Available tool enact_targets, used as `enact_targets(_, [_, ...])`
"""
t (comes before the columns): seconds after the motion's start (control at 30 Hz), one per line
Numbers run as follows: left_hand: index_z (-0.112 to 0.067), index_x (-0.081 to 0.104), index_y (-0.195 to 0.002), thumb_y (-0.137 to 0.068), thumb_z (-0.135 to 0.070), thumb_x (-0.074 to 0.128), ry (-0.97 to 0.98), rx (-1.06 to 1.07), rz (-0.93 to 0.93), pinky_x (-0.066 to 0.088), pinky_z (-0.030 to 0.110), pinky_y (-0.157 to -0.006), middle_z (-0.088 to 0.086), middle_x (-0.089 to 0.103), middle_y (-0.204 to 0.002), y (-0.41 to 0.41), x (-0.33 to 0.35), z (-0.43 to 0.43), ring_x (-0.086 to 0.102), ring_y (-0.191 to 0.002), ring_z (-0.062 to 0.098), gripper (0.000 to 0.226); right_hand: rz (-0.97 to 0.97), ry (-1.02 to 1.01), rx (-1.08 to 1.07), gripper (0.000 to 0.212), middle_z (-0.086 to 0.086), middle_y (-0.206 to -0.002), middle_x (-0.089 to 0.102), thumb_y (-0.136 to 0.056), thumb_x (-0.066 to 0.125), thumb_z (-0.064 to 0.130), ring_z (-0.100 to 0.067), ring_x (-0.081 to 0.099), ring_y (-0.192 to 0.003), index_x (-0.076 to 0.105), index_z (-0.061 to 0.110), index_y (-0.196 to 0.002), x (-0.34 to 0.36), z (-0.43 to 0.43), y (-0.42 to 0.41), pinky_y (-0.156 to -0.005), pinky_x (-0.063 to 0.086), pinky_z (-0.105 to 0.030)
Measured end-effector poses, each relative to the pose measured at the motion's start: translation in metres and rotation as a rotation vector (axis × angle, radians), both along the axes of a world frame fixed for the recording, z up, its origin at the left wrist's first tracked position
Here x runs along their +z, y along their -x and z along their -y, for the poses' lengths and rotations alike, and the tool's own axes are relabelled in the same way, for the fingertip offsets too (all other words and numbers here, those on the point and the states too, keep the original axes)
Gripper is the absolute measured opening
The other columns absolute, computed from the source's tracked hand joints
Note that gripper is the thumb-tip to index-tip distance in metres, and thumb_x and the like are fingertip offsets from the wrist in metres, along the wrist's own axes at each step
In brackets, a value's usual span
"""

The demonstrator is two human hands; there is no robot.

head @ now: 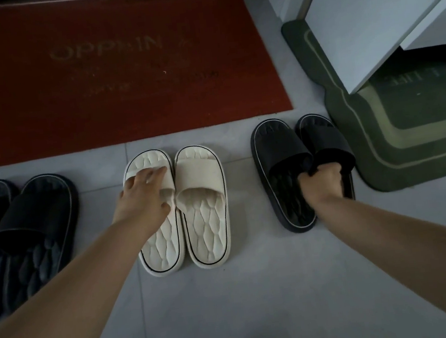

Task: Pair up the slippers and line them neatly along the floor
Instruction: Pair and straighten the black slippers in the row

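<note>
**Left hand**: The fingers lie nearly straight and slightly apart across the strap of the left cream slipper. The fingertips point toward its toe. The thumb lies at the rear edge of that strap, over the footbed. The toe of the slipper projects just beyond the fingertips, and the heel runs back beneath the wrist. The right cream slipper stands just beside the thumb side of the hand, parallel to its mate with sole edges close together. The hand does not touch it.

**Right hand**: The fingers are curled into a tight fist, clamped on the inner strap edges of the black pair where the two straps meet. The left black slipper lies on the thumb side of the fist. The right black slipper lies on the opposite side, with its heel largely hidden behind the fist and wrist. Both toes project ahead of the knuckles. Whether the soles are raised off the tiled floor cannot be determined.

**Surroundings**: A dark grey pair lies well apart from the left hand, on its little-finger side. A red doormat lies beyond the fingertips of the left hand. A green mat lies just beside the right black slipper, under a white cabinet.
</note>
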State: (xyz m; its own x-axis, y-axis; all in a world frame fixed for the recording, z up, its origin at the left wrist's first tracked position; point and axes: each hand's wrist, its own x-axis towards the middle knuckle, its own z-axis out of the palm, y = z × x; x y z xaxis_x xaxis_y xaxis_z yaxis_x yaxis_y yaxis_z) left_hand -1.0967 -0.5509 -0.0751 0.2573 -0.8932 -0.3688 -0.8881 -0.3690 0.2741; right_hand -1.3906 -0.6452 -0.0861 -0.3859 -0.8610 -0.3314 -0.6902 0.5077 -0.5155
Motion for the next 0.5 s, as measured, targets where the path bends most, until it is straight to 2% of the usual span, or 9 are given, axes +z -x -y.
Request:
enact_targets(0.07, [-0.019, 0.027, -0.144, -0.086, -0.012, 0.056, 0.061, 0.027, -0.003, 0.033, 0.044, -0.108, 0.004, 0.031, -0.149, -0.004, -0.001, -0.001, 0.030, -0.133, 0.030, 0.065, 0.109, -0.023, 0.124, 0.044, -0.022, -0.120, 0.050, -0.078, 0.065, 0.019, -0.029, 0.053, -0.101, 0.043, 0.003, -0.112, -0.002, -0.031, -0.031, -0.088, 0.043, -0.036])
enact_targets(0.13, [-0.017, 0.029, -0.142, -0.089, -0.014, 0.056, 0.102, 0.094, 0.021, 0.034, 0.045, -0.107, 0.007, 0.034, -0.147, -0.009, -0.002, -0.005, 0.030, -0.133, 0.031, 0.060, 0.180, -0.216, 0.456, 0.054, -0.013, -0.115, 0.050, -0.076, 0.069, 0.029, -0.022, 0.050, -0.094, 0.041, 0.011, -0.119, -0.004, -0.049, -0.063, -0.082, 0.043, -0.035])
enact_targets(0.2, [-0.016, 0.030, -0.139, -0.088, -0.019, 0.058, 0.075, 0.220, 0.017, 0.038, 0.047, -0.101, 0.014, 0.035, -0.142, -0.015, -0.002, -0.012, 0.035, -0.127, 0.036, 0.059, 0.139, -0.362, 0.724, 0.069, -0.010, -0.111, 0.051, -0.079, 0.066, 0.039, -0.024, 0.054, -0.097, 0.029, 0.015, -0.133, -0.006, -0.049, -0.086, -0.081, 0.043, -0.033])
enact_targets(0.23, [-0.016, 0.030, -0.138, -0.088, -0.019, 0.058, 0.056, 0.286, 0.001, 0.042, 0.046, -0.094, 0.017, 0.038, -0.138, -0.017, -0.001, -0.014, 0.042, -0.122, 0.039, 0.057, 0.100, -0.381, 0.803, 0.069, -0.013, -0.113, 0.055, -0.083, 0.061, 0.040, -0.028, 0.057, -0.102, 0.025, 0.014, -0.136, -0.006, -0.046, -0.095, -0.084, 0.043, -0.034])
enact_targets(0.3, [-0.014, 0.036, -0.134, -0.090, -0.015, 0.053, 0.029, 0.356, -0.030, 0.044, 0.041, -0.076, 0.019, 0.049, -0.128, -0.022, -0.002, -0.018, 0.054, -0.108, 0.040, 0.048, 0.010, -0.355, 0.892, 0.055, -0.019, -0.125, 0.055, -0.091, 0.050, 0.034, -0.037, 0.056, -0.112, 0.026, 0.008, -0.134, -0.007, -0.039, -0.107, -0.088, 0.043, -0.038])
enact_targets(0.33, [-0.013, 0.040, -0.132, -0.090, -0.014, 0.051, 0.028, 0.360, -0.041, 0.044, 0.038, -0.073, 0.019, 0.054, -0.124, -0.023, -0.003, -0.019, 0.057, -0.104, 0.039, 0.044, -0.022, -0.327, 0.918, 0.046, -0.023, -0.127, 0.053, -0.094, 0.045, 0.028, -0.039, 0.054, -0.113, 0.029, 0.005, -0.130, -0.007, -0.036, -0.110, -0.088, 0.042, -0.038])
enact_targets(0.43, [-0.014, 0.046, -0.131, -0.091, -0.016, 0.050, 0.075, 0.358, -0.089, 0.047, 0.035, -0.076, 0.016, 0.061, -0.120, -0.026, -0.004, -0.019, 0.060, -0.101, 0.036, 0.040, -0.057, -0.254, 0.933, 0.032, -0.027, -0.123, 0.054, -0.095, 0.039, 0.020, -0.041, 0.054, -0.110, 0.035, 0.003, -0.122, -0.008, -0.029, -0.109, -0.077, 0.037, -0.035])
enact_targets(0.5, [-0.015, 0.050, -0.126, -0.090, -0.015, 0.050, 0.111, 0.338, -0.109, 0.043, 0.030, -0.068, 0.015, 0.064, -0.115, -0.025, -0.005, -0.016, 0.060, -0.093, 0.033, 0.036, -0.082, -0.227, 0.926, 0.033, -0.026, -0.120, 0.057, -0.094, 0.039, 0.021, -0.042, 0.056, -0.108, 0.035, 0.005, -0.124, -0.010, -0.023, -0.104, -0.076, 0.038, -0.035])
